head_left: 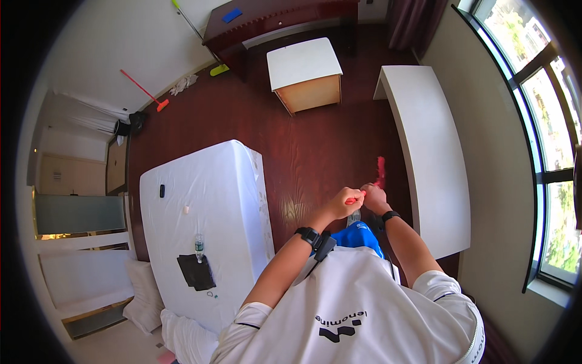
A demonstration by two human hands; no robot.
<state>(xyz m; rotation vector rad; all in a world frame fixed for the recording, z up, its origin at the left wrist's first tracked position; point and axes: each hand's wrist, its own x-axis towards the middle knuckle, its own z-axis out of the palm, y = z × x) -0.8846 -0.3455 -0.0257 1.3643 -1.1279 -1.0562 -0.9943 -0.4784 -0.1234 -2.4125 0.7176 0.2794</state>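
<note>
A red duster (380, 172) with a fluffy head is held out in front of my body, its head pointing away from me. My left hand (344, 205) is closed around its red handle, part of which shows at the fingers. Beside it, almost touching, my right hand (375, 198) is closed on the duster near the base of the fluffy part. The fingers cover much of the handle. Closest to the duster's head is the long white bench-like table (424, 158) on the right.
A bed (200, 176) with a white sheet lies left, bearing a bottle (199, 244) and black cloth-like item (196, 272). Ahead stand a white-topped cabinet (305, 64) and dark wooden desk (267, 23). A red broom (162, 105) leans far left; windows (555, 139) line the right.
</note>
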